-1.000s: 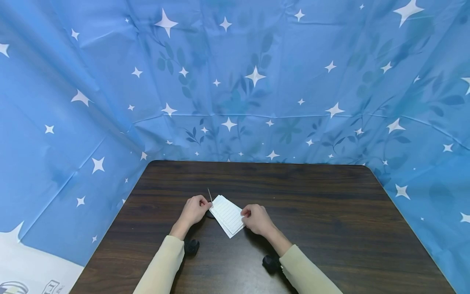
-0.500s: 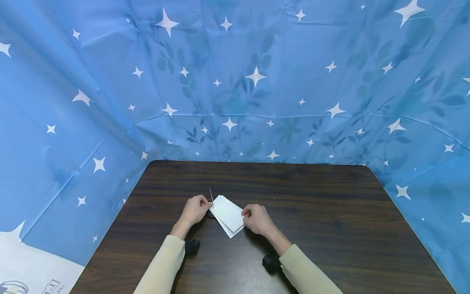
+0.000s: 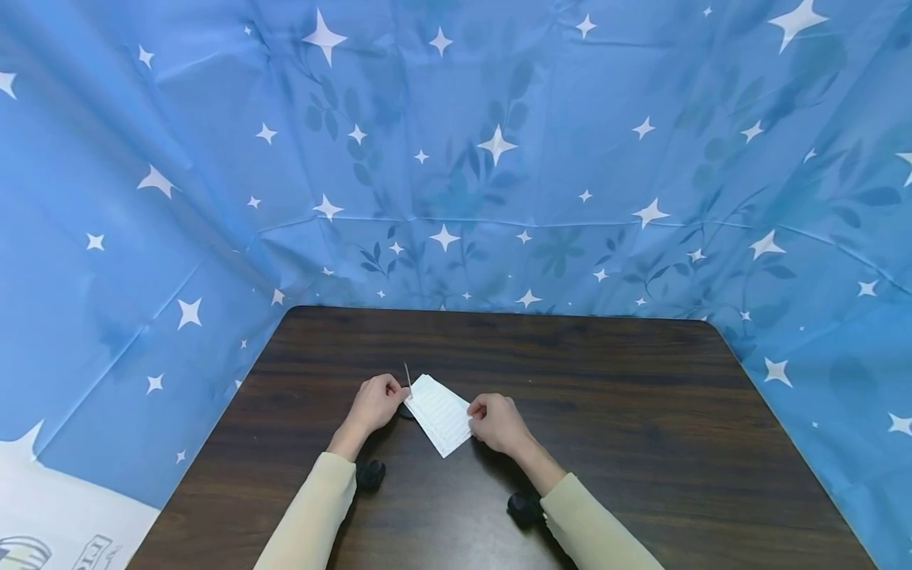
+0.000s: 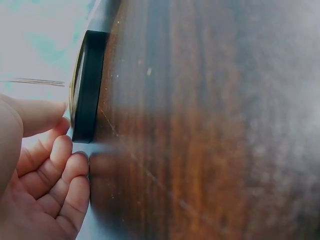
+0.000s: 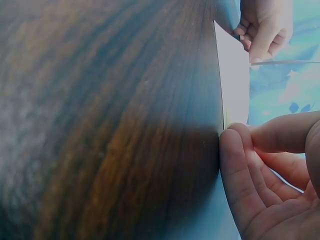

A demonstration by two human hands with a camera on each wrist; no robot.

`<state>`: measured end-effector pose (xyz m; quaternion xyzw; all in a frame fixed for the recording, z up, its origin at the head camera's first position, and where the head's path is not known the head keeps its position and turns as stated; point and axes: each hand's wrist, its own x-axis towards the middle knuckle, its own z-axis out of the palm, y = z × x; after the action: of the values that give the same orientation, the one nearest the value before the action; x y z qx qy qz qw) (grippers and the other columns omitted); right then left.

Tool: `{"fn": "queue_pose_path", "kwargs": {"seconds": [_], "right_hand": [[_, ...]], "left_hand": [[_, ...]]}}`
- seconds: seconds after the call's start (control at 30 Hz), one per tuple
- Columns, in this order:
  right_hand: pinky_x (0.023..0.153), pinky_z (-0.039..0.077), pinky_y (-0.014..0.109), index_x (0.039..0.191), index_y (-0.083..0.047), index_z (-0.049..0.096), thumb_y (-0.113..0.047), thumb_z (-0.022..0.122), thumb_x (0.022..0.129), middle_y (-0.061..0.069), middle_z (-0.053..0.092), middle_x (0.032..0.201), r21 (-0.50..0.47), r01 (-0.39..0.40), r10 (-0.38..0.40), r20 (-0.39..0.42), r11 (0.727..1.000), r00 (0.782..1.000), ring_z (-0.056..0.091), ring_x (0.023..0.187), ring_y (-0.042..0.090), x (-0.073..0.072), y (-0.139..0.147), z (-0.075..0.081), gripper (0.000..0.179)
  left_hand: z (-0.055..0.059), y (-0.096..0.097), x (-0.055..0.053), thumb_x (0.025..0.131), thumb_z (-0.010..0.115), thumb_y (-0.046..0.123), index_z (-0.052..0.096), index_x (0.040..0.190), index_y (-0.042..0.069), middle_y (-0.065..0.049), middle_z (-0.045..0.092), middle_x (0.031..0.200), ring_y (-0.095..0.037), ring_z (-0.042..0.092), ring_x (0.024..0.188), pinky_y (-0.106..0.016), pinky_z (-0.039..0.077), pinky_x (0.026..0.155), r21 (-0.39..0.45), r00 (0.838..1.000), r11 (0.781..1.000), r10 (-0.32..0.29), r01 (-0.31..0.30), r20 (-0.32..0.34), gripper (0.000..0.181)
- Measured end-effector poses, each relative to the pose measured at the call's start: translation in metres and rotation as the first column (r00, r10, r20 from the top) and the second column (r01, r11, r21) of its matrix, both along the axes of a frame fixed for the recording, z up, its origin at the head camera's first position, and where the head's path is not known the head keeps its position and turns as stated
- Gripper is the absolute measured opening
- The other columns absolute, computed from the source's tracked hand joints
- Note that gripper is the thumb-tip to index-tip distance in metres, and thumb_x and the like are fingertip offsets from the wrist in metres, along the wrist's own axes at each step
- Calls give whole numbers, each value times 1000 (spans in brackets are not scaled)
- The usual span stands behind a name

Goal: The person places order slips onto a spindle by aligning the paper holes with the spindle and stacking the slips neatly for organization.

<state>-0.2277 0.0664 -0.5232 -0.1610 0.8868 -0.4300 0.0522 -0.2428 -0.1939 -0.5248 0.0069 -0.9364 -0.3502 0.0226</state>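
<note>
A small stack of white lined paper slips [image 3: 438,416] lies aslant between the hands. At its left corner a thin metal spike [image 3: 408,378] rises from a round black base [image 4: 91,90], like a bill spike. My left hand [image 3: 376,401] pinches that corner beside the spike, thumb and index fingertip close over the base. At the opposite corner my right hand [image 3: 497,426] grips the slips [image 5: 234,80] between thumb and fingers, low over the table. The slips hide most of the base in the head view. Whether the spike passes through every slip is unclear.
The dark wood-grain table [image 3: 606,380] spreads around both hands. A blue star-patterned curtain [image 3: 456,158] hangs behind it and along the sides. White printed material [image 3: 71,514] shows at the lower left. Black wrist devices [image 3: 525,511] sit beneath the sleeves.
The upper slip, offset from the one below half a second ago, now lies more nearly in line with it. Both hands keep about the same hold; the view has shifted slightly.
</note>
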Motion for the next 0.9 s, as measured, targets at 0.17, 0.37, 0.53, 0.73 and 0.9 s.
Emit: {"fn": "queue_pose_path", "kwargs": {"seconds": [0.17, 0.37, 0.53, 0.73, 0.9], "right_hand": [[55, 49, 29, 91, 2, 69, 5, 66, 83, 1, 60, 71, -2, -10, 10, 9, 1000, 1000, 58, 56, 11, 4, 4, 5, 9], [55, 49, 29, 93, 3, 69, 4, 67, 87, 2, 62, 72, -13, -12, 13, 26, 1000, 1000, 59, 57, 11, 8, 10, 9, 7], [56, 48, 29, 95, 2, 70, 2, 68, 88, 0, 61, 72, 20, -4, 4, 2, 1000, 1000, 57, 58, 10, 10, 16, 15, 7], [62, 48, 30, 93, -3, 72, -3, 69, 90, -4, 61, 74, 74, 14, -10, -51, 997, 999, 54, 64, 10, 14, 24, 20, 5], [65, 48, 32, 94, -5, 74, -4, 71, 91, -5, 61, 75, 85, 27, -22, -68, 996, 997, 54, 67, 11, 17, 32, 22, 4]], "left_hand": [[-1, -2, 1, 97, 69, 22, 65, 84, 9, -1, 55, 74, -17, 49, 64, -33, 41, 63, 6, 1000, 1000, 0, 0, 0, 19], [0, -1, 4, 96, 68, 22, 67, 85, 9, 0, 57, 74, -17, 50, 66, -34, 42, 64, 10, 1000, 1000, 6, -6, -13, 17], [3, 1, 7, 96, 68, 20, 68, 86, 9, 0, 58, 75, -17, 51, 67, -34, 43, 65, 12, 999, 1000, 17, -16, -42, 15], [11, 4, 14, 95, 69, 18, 69, 85, 8, -1, 58, 77, -17, 52, 70, -36, 44, 68, -20, 995, 1000, 14, -17, -98, 15], [15, 4, 21, 96, 68, 16, 69, 87, 7, -2, 58, 80, -18, 53, 73, -38, 45, 70, -39, 992, 999, 1, -6, -124, 14]]}}
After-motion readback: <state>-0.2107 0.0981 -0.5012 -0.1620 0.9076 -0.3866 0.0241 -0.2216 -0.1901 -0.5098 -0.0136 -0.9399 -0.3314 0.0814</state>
